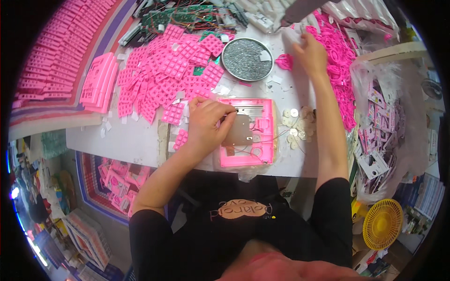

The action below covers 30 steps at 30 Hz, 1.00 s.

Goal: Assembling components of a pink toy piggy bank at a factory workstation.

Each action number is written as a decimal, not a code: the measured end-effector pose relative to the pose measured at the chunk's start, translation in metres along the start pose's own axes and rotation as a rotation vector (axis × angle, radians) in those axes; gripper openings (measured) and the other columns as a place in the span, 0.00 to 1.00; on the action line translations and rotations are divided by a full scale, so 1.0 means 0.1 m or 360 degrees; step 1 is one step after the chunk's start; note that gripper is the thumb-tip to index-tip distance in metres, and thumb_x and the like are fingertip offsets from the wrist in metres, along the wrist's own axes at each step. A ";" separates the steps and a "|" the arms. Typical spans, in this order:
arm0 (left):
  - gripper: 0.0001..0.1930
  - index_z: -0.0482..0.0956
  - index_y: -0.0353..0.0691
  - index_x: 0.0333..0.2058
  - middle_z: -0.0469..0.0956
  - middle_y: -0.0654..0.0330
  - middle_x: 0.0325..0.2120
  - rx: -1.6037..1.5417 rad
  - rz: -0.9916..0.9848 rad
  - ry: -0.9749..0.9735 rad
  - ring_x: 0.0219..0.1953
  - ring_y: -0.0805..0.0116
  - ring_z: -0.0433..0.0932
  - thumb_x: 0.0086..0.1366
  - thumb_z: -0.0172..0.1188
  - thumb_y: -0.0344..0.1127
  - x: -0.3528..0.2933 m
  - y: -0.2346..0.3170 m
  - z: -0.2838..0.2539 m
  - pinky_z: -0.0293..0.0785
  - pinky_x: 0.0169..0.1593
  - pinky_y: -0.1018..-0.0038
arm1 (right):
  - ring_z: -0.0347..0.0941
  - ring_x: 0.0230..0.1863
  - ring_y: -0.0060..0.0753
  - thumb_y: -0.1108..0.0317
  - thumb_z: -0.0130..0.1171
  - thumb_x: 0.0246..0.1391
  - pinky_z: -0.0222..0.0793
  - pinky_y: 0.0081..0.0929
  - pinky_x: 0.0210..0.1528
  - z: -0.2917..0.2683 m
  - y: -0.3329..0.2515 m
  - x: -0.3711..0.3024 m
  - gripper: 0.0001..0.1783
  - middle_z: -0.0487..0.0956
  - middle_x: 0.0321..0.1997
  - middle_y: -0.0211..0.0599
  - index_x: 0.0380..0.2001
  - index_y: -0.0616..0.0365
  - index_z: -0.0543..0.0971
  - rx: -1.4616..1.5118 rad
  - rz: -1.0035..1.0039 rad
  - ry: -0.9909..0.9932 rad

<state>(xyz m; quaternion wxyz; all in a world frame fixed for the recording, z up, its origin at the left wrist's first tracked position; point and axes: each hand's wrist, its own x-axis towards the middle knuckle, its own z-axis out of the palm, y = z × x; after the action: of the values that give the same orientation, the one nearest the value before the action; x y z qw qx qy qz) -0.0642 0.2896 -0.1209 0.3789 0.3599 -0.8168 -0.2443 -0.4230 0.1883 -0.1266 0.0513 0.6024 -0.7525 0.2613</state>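
Observation:
My left hand (209,121) rests over the left side of an open pink plastic housing (268,133). Its fingers are curled and pinched together at the edge of a grey-brown board (241,130) inside; what they hold, if anything, is hidden. Thin wires run from the housing toward a group of small round discs (297,125) on its right. Farther off, my right hand (313,55) reaches to the far right, thumb and fingers apart, beside a whitish piece (291,36) and a heap of bright pink looped parts (338,70). Nothing is plainly seen within its grasp.
Pink keypads (164,70) are heaped left of a round dish of small metal screws (247,58). Wired green circuit boards (183,18) lie behind. A grey tool (300,11) hangs at the top. Stacked pink housings (99,82) stand left; a bag of printed parts (379,126) lies right.

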 end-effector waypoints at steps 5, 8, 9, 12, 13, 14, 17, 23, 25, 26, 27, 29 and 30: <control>0.03 0.83 0.44 0.33 0.83 0.65 0.30 0.0069 0.0038 -0.0009 0.34 0.67 0.78 0.60 0.67 0.31 -0.03 -0.10 -0.08 0.61 0.51 0.64 | 0.80 0.41 0.33 0.67 0.73 0.47 0.75 0.28 0.46 -0.93 -0.34 -1.12 0.24 0.84 0.44 0.39 0.48 0.62 0.80 0.0860 0.0000 -0.0257; 0.03 0.83 0.45 0.34 0.83 0.65 0.30 -0.0019 0.0023 -0.0096 0.35 0.66 0.78 0.60 0.67 0.32 0.01 -0.15 -0.09 0.61 0.52 0.64 | 0.80 0.45 0.33 0.72 0.71 0.48 0.75 0.29 0.47 -1.19 -0.62 -1.58 0.20 0.83 0.46 0.39 0.46 0.61 0.81 0.1042 -0.0240 -0.0843; 0.03 0.83 0.45 0.34 0.83 0.66 0.30 -0.0062 0.0027 -0.0134 0.35 0.66 0.78 0.60 0.66 0.32 0.04 -0.15 -0.10 0.61 0.53 0.64 | 0.79 0.43 0.36 0.72 0.70 0.47 0.76 0.32 0.46 -1.16 -0.77 -1.62 0.22 0.81 0.46 0.40 0.48 0.60 0.80 0.1093 -0.0380 -0.0867; 0.03 0.83 0.45 0.33 0.82 0.65 0.30 -0.0129 0.0147 -0.0382 0.36 0.66 0.78 0.60 0.67 0.32 0.14 -0.13 -0.17 0.61 0.54 0.63 | 0.76 0.44 0.43 0.73 0.69 0.45 0.75 0.37 0.47 -0.99 -1.00 -1.64 0.28 0.80 0.46 0.42 0.53 0.59 0.78 0.0955 -0.0515 -0.1097; 0.04 0.83 0.45 0.33 0.82 0.65 0.30 -0.0091 0.0181 -0.0438 0.37 0.65 0.78 0.60 0.67 0.32 0.17 -0.11 -0.19 0.61 0.54 0.63 | 0.75 0.45 0.44 0.73 0.68 0.45 0.75 0.38 0.49 -0.95 -1.07 -1.63 0.29 0.79 0.46 0.42 0.54 0.58 0.76 0.0952 -0.0519 -0.1086; 0.04 0.83 0.45 0.33 0.81 0.65 0.30 -0.0043 0.0208 -0.0490 0.37 0.65 0.78 0.60 0.67 0.33 0.19 -0.09 -0.22 0.61 0.54 0.63 | 0.74 0.46 0.46 0.74 0.68 0.44 0.74 0.39 0.50 -0.90 -1.13 -1.61 0.31 0.79 0.47 0.42 0.56 0.58 0.75 0.0958 -0.0532 -0.1078; 0.04 0.83 0.46 0.34 0.80 0.64 0.31 0.0026 0.0306 -0.0646 0.39 0.63 0.77 0.59 0.68 0.33 0.26 -0.10 -0.29 0.63 0.54 0.62 | 0.73 0.50 0.48 0.73 0.68 0.44 0.72 0.41 0.53 -0.85 -1.16 -1.58 0.34 0.78 0.48 0.43 0.59 0.56 0.73 0.0908 -0.0633 -0.1105; 0.06 0.83 0.44 0.34 0.78 0.63 0.29 0.0161 0.0570 -0.0805 0.39 0.60 0.77 0.56 0.68 0.33 0.37 -0.08 -0.37 0.70 0.48 0.62 | 0.72 0.54 0.49 0.73 0.69 0.44 0.72 0.41 0.56 -0.81 -1.18 -1.56 0.34 0.77 0.51 0.42 0.58 0.56 0.73 0.0860 -0.0866 -0.1098; 0.07 0.83 0.44 0.34 0.78 0.63 0.29 0.0223 0.0627 -0.0827 0.38 0.60 0.77 0.56 0.67 0.33 0.38 -0.09 -0.39 0.71 0.46 0.62 | 0.72 0.54 0.49 0.73 0.68 0.43 0.72 0.41 0.56 -0.82 -1.20 -1.55 0.33 0.77 0.52 0.42 0.57 0.57 0.74 0.0854 -0.0880 -0.1115; 0.07 0.83 0.44 0.34 0.78 0.63 0.29 0.0259 0.0648 -0.0847 0.38 0.60 0.77 0.56 0.67 0.33 0.38 -0.11 -0.40 0.71 0.45 0.63 | 0.72 0.54 0.49 0.73 0.68 0.43 0.72 0.41 0.56 -0.83 -1.21 -1.54 0.33 0.77 0.52 0.41 0.57 0.57 0.74 0.0851 -0.0865 -0.1139; 0.07 0.83 0.44 0.35 0.78 0.63 0.29 0.0294 0.0669 -0.0867 0.37 0.61 0.76 0.56 0.66 0.33 0.38 -0.12 -0.41 0.71 0.44 0.63 | 0.72 0.55 0.49 0.74 0.68 0.43 0.72 0.41 0.56 -0.83 -1.22 -1.53 0.32 0.77 0.52 0.41 0.56 0.57 0.74 0.0848 -0.0849 -0.1164; 0.08 0.83 0.43 0.35 0.78 0.64 0.29 0.0324 0.0738 -0.0893 0.37 0.61 0.77 0.55 0.65 0.33 0.37 -0.13 -0.42 0.72 0.43 0.64 | 0.72 0.54 0.48 0.74 0.68 0.43 0.72 0.41 0.56 -0.82 -1.24 -1.52 0.31 0.77 0.51 0.40 0.55 0.56 0.75 0.0831 -0.0878 -0.1138; 0.08 0.83 0.43 0.35 0.78 0.64 0.29 0.0341 0.0773 -0.0906 0.37 0.62 0.77 0.55 0.65 0.33 0.36 -0.14 -0.43 0.72 0.43 0.64 | 0.72 0.54 0.48 0.74 0.68 0.43 0.72 0.40 0.55 -0.82 -1.25 -1.52 0.31 0.77 0.51 0.40 0.55 0.56 0.75 0.0824 -0.0893 -0.1125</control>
<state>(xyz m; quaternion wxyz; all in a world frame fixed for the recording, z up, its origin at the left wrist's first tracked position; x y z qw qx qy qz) -0.0409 0.2483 -0.0887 0.1443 0.1115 -0.9716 -0.1509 -0.2850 0.3419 -0.0746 -0.2885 0.8253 -0.4442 0.1956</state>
